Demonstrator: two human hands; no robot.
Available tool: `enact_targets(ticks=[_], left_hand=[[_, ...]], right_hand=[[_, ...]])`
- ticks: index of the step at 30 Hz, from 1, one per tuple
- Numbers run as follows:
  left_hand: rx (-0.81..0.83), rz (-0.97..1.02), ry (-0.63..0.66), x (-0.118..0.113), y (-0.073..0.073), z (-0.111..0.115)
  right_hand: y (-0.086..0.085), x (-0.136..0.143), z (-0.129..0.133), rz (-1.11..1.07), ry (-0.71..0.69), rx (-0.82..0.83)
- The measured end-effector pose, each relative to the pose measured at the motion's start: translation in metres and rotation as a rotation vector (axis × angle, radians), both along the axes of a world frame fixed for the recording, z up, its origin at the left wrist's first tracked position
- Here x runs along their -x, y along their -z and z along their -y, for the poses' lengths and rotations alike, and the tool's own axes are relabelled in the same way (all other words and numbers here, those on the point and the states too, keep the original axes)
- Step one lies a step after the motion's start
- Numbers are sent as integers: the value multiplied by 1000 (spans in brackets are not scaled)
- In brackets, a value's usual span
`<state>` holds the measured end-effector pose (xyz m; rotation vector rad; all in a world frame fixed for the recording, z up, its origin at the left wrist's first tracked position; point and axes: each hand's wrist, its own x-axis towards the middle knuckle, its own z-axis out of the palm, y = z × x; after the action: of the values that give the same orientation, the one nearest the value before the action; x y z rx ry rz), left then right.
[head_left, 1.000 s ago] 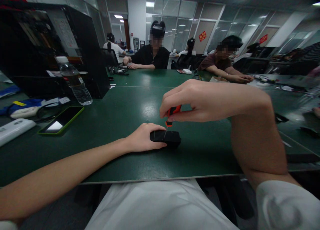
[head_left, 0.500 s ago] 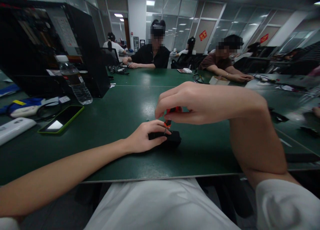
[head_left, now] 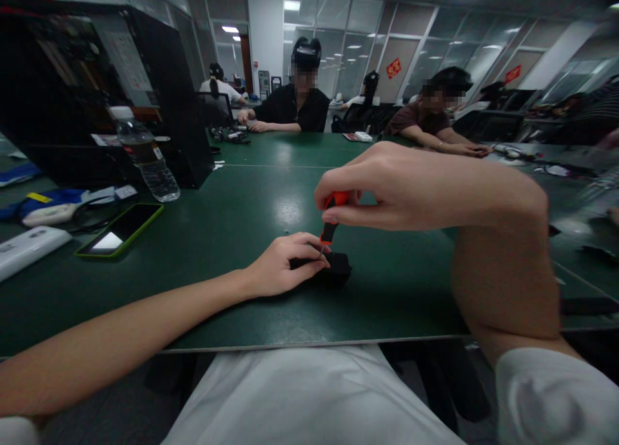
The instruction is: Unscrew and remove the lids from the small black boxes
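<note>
A small black box-like part point(head_left: 340, 268) rests on the green table in front of me. My left hand point(head_left: 284, 264) is closed on its left side, fingers at the far edge and thumb at the near one. Above it, my right hand point(head_left: 372, 190) grips the red and black handle of a screwdriver point(head_left: 330, 229). The shaft points down and slightly left, with its tip close to my left fingertips. Those fingertips partly hide the tip, so I cannot tell what it touches.
On the left lie a phone with a green edge point(head_left: 120, 231) and a white device point(head_left: 29, 251). A water bottle point(head_left: 147, 158) stands by a black cabinet point(head_left: 176, 103). Across the green table point(head_left: 251, 193) sit a person in black point(head_left: 316, 106) and another in brown point(head_left: 411, 117).
My right hand has risen a little and shifted right, and the screwdriver's handle leans further right and shows more. My left hand and the black part have hardly moved.
</note>
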<state>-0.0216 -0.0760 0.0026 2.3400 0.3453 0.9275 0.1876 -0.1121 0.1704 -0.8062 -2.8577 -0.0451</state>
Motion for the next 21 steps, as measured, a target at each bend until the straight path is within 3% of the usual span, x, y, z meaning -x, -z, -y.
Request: enact_targets(ticks=[5, 11, 17, 21], left_hand=[[27, 104, -12, -3, -5, 2], [28, 107, -3, -3, -7, 4], [13, 104, -1, -3, -8, 2], [2, 112, -11, -2, -9, 3]], right_hand=[[-1, -2, 3, -17, -122, 46], [-5, -7, 7, -37, 32, -86], [-11, -13, 11, 56, -111, -42], [-9, -12, 11, 43, -13, -81]])
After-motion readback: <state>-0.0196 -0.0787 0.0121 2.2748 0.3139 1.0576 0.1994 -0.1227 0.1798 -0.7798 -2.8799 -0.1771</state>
